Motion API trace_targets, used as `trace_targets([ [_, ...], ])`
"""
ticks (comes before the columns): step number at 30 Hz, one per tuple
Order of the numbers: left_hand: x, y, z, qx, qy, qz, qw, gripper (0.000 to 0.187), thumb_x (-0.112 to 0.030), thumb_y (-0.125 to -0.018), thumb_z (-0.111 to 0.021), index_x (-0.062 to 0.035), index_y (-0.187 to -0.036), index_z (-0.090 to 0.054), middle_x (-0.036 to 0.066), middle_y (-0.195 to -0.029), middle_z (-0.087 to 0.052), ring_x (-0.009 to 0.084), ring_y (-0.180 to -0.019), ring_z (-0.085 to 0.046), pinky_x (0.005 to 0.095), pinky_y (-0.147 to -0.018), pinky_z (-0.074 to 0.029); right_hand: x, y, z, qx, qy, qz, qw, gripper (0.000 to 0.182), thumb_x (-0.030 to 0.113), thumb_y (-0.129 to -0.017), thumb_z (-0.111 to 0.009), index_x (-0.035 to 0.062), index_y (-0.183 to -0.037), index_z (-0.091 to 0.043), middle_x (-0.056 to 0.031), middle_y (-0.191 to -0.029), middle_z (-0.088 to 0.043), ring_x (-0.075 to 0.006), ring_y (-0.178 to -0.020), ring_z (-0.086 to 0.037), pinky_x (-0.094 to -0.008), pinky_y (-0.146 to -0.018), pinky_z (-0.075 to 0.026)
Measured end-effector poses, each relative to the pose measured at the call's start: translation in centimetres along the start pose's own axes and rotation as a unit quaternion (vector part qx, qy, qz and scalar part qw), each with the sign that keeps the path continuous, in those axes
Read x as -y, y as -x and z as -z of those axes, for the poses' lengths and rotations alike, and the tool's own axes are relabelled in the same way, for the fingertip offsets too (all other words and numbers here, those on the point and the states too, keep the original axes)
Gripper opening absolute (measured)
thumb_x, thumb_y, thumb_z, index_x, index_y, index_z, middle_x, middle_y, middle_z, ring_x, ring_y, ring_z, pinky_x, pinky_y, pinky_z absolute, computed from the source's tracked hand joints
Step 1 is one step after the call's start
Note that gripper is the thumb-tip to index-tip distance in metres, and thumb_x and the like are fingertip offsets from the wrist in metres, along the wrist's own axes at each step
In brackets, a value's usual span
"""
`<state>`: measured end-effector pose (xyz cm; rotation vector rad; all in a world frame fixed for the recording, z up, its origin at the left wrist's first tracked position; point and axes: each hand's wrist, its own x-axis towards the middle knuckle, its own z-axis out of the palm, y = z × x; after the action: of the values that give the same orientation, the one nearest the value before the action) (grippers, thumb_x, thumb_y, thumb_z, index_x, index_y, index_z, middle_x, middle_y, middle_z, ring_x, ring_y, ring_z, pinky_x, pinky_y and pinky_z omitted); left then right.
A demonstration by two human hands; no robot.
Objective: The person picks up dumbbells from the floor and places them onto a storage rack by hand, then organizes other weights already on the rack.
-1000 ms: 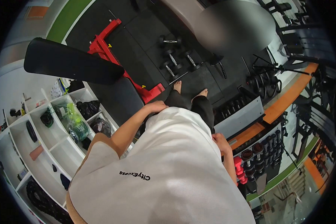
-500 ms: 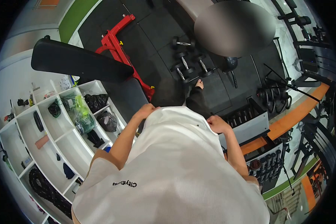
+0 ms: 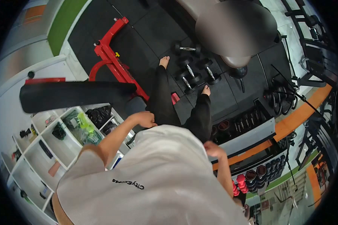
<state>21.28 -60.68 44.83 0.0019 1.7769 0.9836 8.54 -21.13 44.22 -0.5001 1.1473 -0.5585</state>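
Observation:
I wear a pale T-shirt (image 3: 165, 161) with small dark lettering on the chest. At its front hem, over my left thigh, my left hand (image 3: 144, 119) is closed with curled fingers on the fabric's edge. My right hand (image 3: 214, 150) pinches the shirt's right side near the hip, its fingertips partly hidden by the cloth. Below the hem show my dark trousers (image 3: 161, 97) and two bare feet, one foot (image 3: 164, 62) farther forward than the other.
Several dumbbells (image 3: 190, 69) lie on the black mat floor ahead of my feet. A black padded bench (image 3: 79, 95) with a red frame (image 3: 112, 56) stands left, above white cubby shelves (image 3: 69, 144). Dumbbell racks (image 3: 244, 131) are on the right. A blurred oval covers part of the top.
My left leg has come into view, its foot forward on the mat. Both hands and the shirt hem are lower in view. The bench has shifted down in view as my head turned.

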Motion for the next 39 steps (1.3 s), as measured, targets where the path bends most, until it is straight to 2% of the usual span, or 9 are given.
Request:
trace_targets([
  [2, 2.6, -5.7, 5.3, 0.297, 0.007, 0.132, 0.946, 0.038, -0.036, -0.08, -0.052, -0.0058, -0.061, -0.065, 0.006, -0.061, -0.063, 0.0173, -0.056, -0.061, 0.0325, -0.063, -0.05, 1.5, -2.4, -2.3, 0.022, -0.131, -0.102, 0.986, 0.029, 0.025, -0.075, -0.057, -0.0025, -0.079, -0.065, -0.0095, -0.065, -0.063, -0.0172, -0.061, -0.059, -0.0302, -0.058, -0.047],
  [4, 5.5, -11.2, 9.0, 0.193, -0.06, 0.089, 0.975, 0.029, -0.033, -0.077, -0.054, -0.0107, -0.065, -0.067, 0.002, -0.065, -0.065, 0.0167, -0.066, -0.063, 0.0323, -0.066, -0.05, 1.9, -5.7, -3.6, 0.08, -0.291, -0.136, 0.944, 0.028, 0.026, -0.079, -0.06, -0.0014, -0.076, -0.065, -0.0013, -0.062, -0.059, -0.0082, -0.057, -0.052, -0.0235, -0.054, -0.043],
  [8, 11.5, -20.9, 10.3, 0.149, -0.115, 0.083, 0.979, 0.027, -0.028, -0.068, -0.056, -0.0099, -0.084, -0.068, 0.007, -0.087, -0.067, 0.0213, -0.086, -0.063, 0.0353, -0.075, -0.049, 1.5, -14.6, -0.4, 0.22, -0.455, -0.184, 0.843, 0.029, 0.025, -0.087, -0.052, 0.0006, -0.074, -0.06, -0.0043, -0.064, -0.059, -0.0116, -0.057, -0.055, -0.0232, -0.053, -0.044],
  [13, 17.3, -30.4, 2.7, 0.148, -0.041, 0.058, 0.986, 0.03, -0.024, -0.075, -0.051, -0.0038, -0.093, -0.063, 0.016, -0.097, -0.063, 0.0302, -0.093, -0.06, 0.0404, -0.077, -0.048, -5.7, -27.8, 8.8, -0.153, -0.398, -0.048, 0.903, 0.013, 0.008, -0.078, -0.046, 0.0027, -0.074, -0.058, -0.0061, -0.068, -0.058, -0.0131, -0.061, -0.055, -0.0241, -0.054, -0.043],
  [18, 18.2, -32.7, -3.6, 0.189, 0.053, 0.094, 0.976, 0.033, -0.012, -0.069, -0.049, -0.0048, -0.097, -0.065, 0.016, -0.104, -0.061, 0.0291, -0.099, -0.058, 0.0405, -0.082, -0.047, -17.7, -37.7, 20.1, -0.393, -0.341, -0.2, 0.83, 0.024, 0.015, -0.087, -0.038, 0.0059, -0.086, -0.061, -0.0043, -0.073, -0.061, -0.0124, -0.064, -0.057, -0.0238, -0.057, -0.044],
  [22, 17.5, -34.6, -2.7, 0.227, 0.071, 0.089, 0.967, 0.034, -0.03, -0.082, -0.047, -0.0063, -0.103, -0.059, 0.016, -0.111, -0.057, 0.0315, -0.106, -0.053, 0.0435, -0.087, -0.042, -20.8, -41.2, 27.0, -0.405, -0.374, -0.268, 0.79, 0.024, 0.021, -0.085, -0.042, 0.007, -0.089, -0.061, -0.0052, -0.077, -0.062, -0.0145, -0.068, -0.059, -0.0268, -0.062, -0.046],
  [32, 15.6, -37.1, -3.8, 0.107, 0.193, 0.003, 0.975, 0.034, -0.037, -0.083, -0.049, -0.0041, -0.089, -0.059, 0.016, -0.089, -0.062, 0.0334, -0.089, -0.058, 0.0449, -0.074, -0.045, -27.3, -46.0, 34.0, -0.441, -0.3, -0.176, 0.827, 0.029, 0.022, -0.085, -0.049, 0.0098, -0.11, -0.054, -0.0042, -0.096, -0.059, -0.016, -0.088, -0.057, -0.0286, -0.075, -0.046],
  [34, 15.7, -37.2, -3.8, 0.112, 0.188, 0.003, 0.976, 0.035, -0.037, -0.084, -0.048, -0.0037, -0.089, -0.058, 0.016, -0.089, -0.061, 0.0332, -0.089, -0.058, 0.0449, -0.074, -0.045, -28.9, -46.7, 34.7, -0.558, 0.077, -0.176, 0.807, 0.039, 0.022, -0.083, -0.052, 0.0078, -0.119, -0.049, -0.0103, -0.104, -0.056, -0.0254, -0.093, -0.055, -0.039, -0.082, -0.043],
  [39, 16.2, -37.4, -5.3, 0.104, 0.182, 0.016, 0.978, 0.036, -0.037, -0.085, -0.047, -0.003, -0.088, -0.056, 0.015, -0.093, -0.06, 0.0328, -0.09, -0.058, 0.0447, -0.074, -0.045, -29.3, -48.1, 36.5, -0.483, 0.16, -0.346, 0.788, 0.049, 0.042, -0.086, -0.038, 0.015, -0.128, -0.043, -0.0145, -0.128, -0.036, -0.0364, -0.114, -0.037, -0.046, -0.093, -0.036],
])
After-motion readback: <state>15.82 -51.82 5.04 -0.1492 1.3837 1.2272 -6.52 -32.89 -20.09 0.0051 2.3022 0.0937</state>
